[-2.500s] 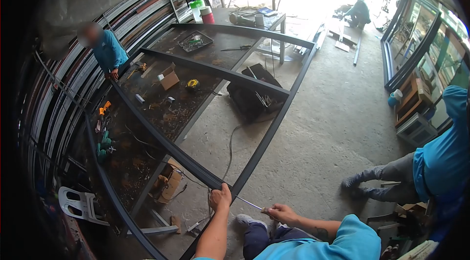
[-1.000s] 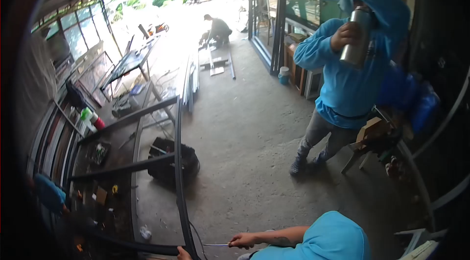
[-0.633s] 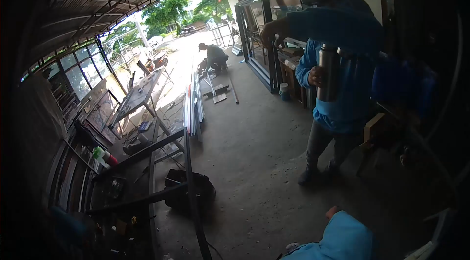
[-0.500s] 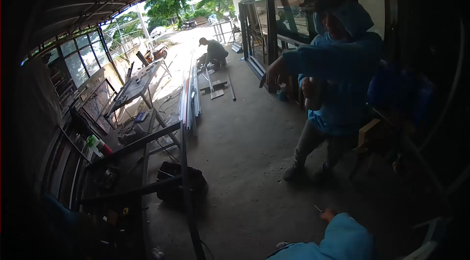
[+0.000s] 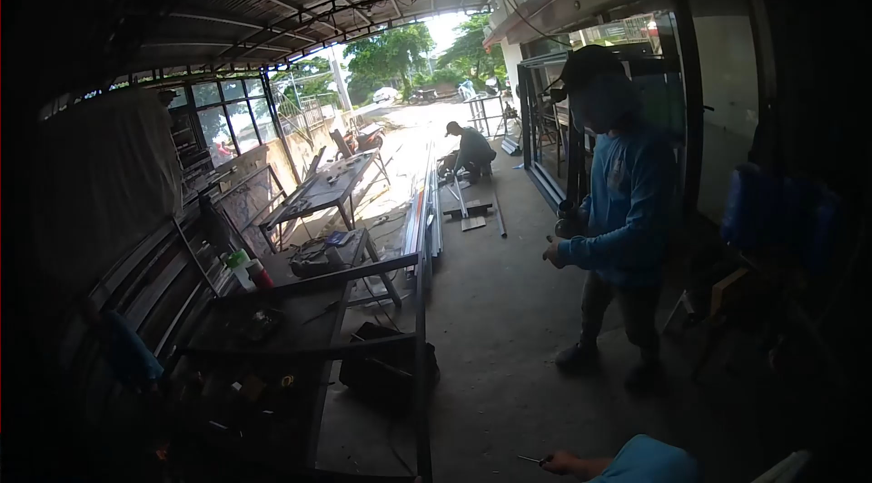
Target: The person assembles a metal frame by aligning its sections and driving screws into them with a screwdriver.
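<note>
At the bottom edge, my right hand (image 5: 565, 463) is closed round a screwdriver (image 5: 530, 459), its thin shaft pointing left. A light blue sleeve covers that arm. On the far left, in deep shadow, another blue sleeve (image 5: 134, 351) seems to be my left arm; the fingers there cannot be made out. Between the two arms lies a dark metal frame (image 5: 421, 374), with small loose items among its bars that are too dark to name.
A co-worker in blue (image 5: 627, 201) stands at the right, hands together before the body. Farther off, another person (image 5: 474, 151) crouches beside long metal bars (image 5: 425, 210). A work table (image 5: 322, 188), a black bag (image 5: 386, 369) and glazed frames (image 5: 545, 133) stand around.
My view has turned left and lifted. The standing co-worker has lowered a raised arm and now holds both hands together. My right hand still holds the screwdriver, low in view.
</note>
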The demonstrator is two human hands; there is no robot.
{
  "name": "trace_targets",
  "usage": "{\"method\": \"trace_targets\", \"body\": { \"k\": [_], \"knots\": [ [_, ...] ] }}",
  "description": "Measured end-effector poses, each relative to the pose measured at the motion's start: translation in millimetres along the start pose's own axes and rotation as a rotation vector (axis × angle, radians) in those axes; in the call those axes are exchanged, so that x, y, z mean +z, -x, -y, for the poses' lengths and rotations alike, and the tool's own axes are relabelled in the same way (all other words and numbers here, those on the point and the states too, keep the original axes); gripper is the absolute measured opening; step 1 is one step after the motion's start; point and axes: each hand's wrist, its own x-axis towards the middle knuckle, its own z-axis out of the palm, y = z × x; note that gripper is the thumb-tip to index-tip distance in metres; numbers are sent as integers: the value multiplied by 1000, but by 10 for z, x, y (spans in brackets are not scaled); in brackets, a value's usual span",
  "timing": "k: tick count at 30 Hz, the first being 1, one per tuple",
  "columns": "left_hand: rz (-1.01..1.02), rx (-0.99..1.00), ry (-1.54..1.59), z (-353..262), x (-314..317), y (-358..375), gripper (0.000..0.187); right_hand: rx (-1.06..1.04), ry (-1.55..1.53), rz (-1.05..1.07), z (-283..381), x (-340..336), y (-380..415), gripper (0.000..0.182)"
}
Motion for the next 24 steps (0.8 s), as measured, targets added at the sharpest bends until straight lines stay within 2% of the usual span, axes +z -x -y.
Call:
{"method": "trace_targets", "body": {
  "k": [2, 5, 9, 11, 12, 13, 15, 16, 17, 19, 20, 21, 22, 24],
  "knots": [
    [28, -4, 2, 97, -94, 29, 68, -38, -99, -150, 185, 194, 116, 52],
    [90, -25, 19, 252, -110, 137, 68, -57, 0, -225, 289, 305, 368, 51],
    [176, -74, 78, 428, -6, 397, 68, -86, -15, -190, -55, 454, 585, 50],
    [200, -95, 92, 531, -63, 461, 69, 185, -90, -294, -12, 563, 990, 28],
    [209, -107, 95, 592, -121, 489, 69, 126, -147, -264, -607, 666, 487, 38],
    [218, -121, 96, 654, -180, 520, 69, 140, -138, -260, -935, 634, 240, 38],
    [232, -151, 97, 799, -294, 609, 69, 323, 90, -54, -1533, 590, -147, 52],
    [231, -168, 99, 864, -362, 634, 69, 286, 117, -190, -1691, 687, -187, 55],
    [223, -187, 102, 937, -432, 689, 69, 292, 140, -176, -1834, 723, -216, 55],
    [271, -120, 16, 1085, -423, 555, 77, 208, 29, -334, -1500, 695, 211, 52],
    [298, -179, -57, 894, -520, 616, 79, 211, 56, -312, -1256, 663, 367, 52],
    [256, -110, -68, 831, -555, 673, 79, 215, 6, -326, -914, 628, 566, 50],
    [268, -141, -80, 847, -578, 651, 78, 222, -48, -344, -715, 659, 660, 47],
    [241, -173, -112, 705, -590, 703, 75, 33, 80, -310, -654, 644, 509, 42]
  ]
}}
